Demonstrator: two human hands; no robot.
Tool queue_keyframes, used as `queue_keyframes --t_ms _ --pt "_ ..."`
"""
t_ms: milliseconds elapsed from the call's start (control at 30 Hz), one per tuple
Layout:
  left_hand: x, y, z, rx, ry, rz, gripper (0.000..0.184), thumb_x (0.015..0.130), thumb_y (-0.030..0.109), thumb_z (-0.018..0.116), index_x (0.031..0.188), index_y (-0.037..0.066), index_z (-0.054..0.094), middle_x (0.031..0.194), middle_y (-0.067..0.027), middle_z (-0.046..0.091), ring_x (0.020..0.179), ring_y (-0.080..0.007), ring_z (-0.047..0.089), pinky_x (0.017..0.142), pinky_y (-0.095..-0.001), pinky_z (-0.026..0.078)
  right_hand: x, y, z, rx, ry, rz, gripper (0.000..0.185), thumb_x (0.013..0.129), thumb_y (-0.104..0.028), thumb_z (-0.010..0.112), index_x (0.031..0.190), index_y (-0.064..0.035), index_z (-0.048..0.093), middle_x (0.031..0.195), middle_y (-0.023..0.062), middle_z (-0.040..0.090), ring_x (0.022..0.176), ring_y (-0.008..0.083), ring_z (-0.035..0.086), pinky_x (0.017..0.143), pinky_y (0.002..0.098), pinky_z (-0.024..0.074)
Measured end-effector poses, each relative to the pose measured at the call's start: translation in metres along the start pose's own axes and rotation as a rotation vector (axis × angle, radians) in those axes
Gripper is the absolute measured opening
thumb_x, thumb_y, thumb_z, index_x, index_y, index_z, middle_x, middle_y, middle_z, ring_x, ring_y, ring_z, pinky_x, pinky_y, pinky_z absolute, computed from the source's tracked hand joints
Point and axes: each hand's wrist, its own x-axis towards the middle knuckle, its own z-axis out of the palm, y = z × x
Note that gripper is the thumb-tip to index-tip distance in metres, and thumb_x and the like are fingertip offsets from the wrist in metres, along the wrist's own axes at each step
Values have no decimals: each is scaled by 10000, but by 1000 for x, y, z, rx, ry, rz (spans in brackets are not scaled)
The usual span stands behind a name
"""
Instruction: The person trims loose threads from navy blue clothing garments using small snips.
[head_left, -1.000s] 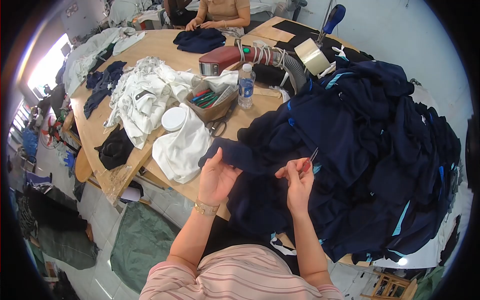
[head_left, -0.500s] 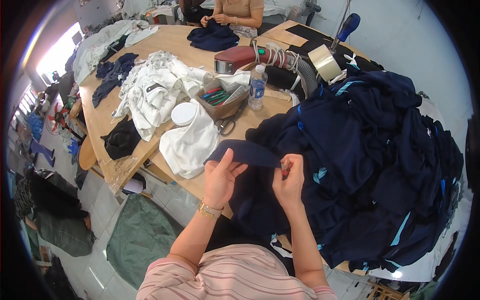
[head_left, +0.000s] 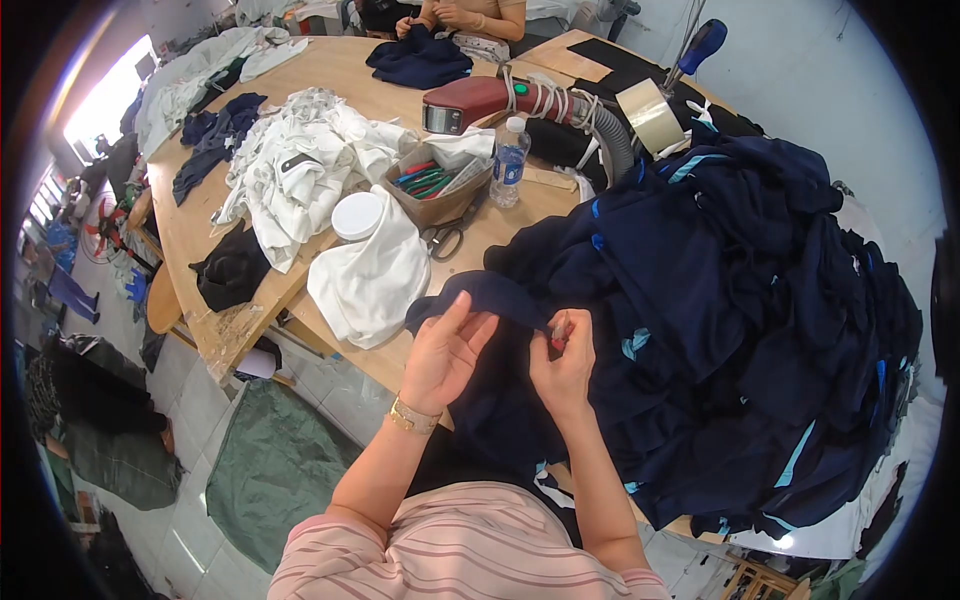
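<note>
A navy garment (head_left: 490, 295) is stretched between my hands, its edge running from one to the other. My left hand (head_left: 440, 365), palm turned up, grips the cloth between thumb and fingers. In the closed fingers of my right hand (head_left: 562, 370) is a small red tool (head_left: 559, 338), mostly hidden, so its kind cannot be made out. Those fingers are at the right end of the garment's edge. To the right of my hands lies a large heap of navy garments (head_left: 700, 290) with light-blue strips showing.
White garments (head_left: 300, 170) are piled on the wooden table (head_left: 330, 65). Nearby are a white-lidded jar (head_left: 357, 216), scissors (head_left: 443, 240), a box of tools (head_left: 415, 208), a water bottle (head_left: 509, 165) and a red corded machine (head_left: 470, 105). Another person (head_left: 480, 20) handles navy cloth across the table.
The navy cloth between my hands now arches more. Both hands have shifted slightly left in view, my right hand's fingers turning a little. The other person's hands have moved apart above their cloth.
</note>
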Motion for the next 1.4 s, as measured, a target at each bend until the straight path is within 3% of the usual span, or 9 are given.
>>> queue_keyframes --t_ms 300,467,600,700,733,833,867,1067,1400 --pt "-1 -8 -6 169 -78 12 73 895 2 603 963 -20 618 977 -78 650 899 -152 640 928 -322 519 0 -9 -7 -5 -62 49 252 753 57 621 912 -5 435 769 122 449 606 266 501 563 345 438" --pt "-3 -11 -6 -62 -29 -147 61 905 12 597 884 -32 634 922 -82 658 904 -156 647 940 -315 530 -3 -15 -7 44 -220 127 277 754 2 649 925 -16 432 737 132 472 615 288 524 583 367 455" --pt "-6 -14 2 -171 -95 -194 95 911 10 587 852 -38 644 915 -86 665 914 -164 649 991 -351 508 -4 -20 -12 156 -379 137 282 749 -27 636 923 -28 413 768 125 478 656 245 506 644 323 445" --pt "-4 -18 -6 -96 -156 -53 56 911 4 584 922 -35 623 929 -83 659 935 -170 645 1028 -382 474 -4 1 -14 464 -389 129 270 758 -77 628 902 -33 404 769 104 465 691 211 477 690 301 424" --pt "-5 -18 -5 -41 -142 -17 59 910 6 588 951 -31 608 946 -82 656 946 -168 641 1031 -386 468 -3 2 -17 568 -400 193 244 843 -167 598 860 -33 395 760 90 452 694 199 449 687 303 407" --pt "-9 -18 0 102 -113 67 124 908 16 598 1023 -17 566 989 -75 646 977 -162 630 1034 -395 456 5 -6 -26 392 -355 293 262 929 -234 532 840 -26 401 765 107 442 688 191 435 646 316 387" --pt "-10 -19 1 136 -114 79 138 908 19 600 1035 -11 554 1001 -72 643 986 -160 627 1031 -393 456 4 0 -26 247 -347 220 320 969 -301 501 826 -23 436 718 131 473 650 233 458 612 341 374" --pt "-11 -19 -1 189 -121 69 151 910 43 609 1037 11 533 1023 -62 634 1003 -162 619 1012 -375 463 12 -14 -35 -125 -397 35 368 904 -381 596 744 -60 515 563 79 506 525 293 490 564 349 361" --pt "-12 -18 2 188 -138 46 166 912 51 610 1049 14 525 1011 -69 635 970 -169 631 945 -351 499 13 -17 -34 -188 -430 -44 346 876 -373 622 717 -81 525 561 60 509 506 253 494 549 340 331"
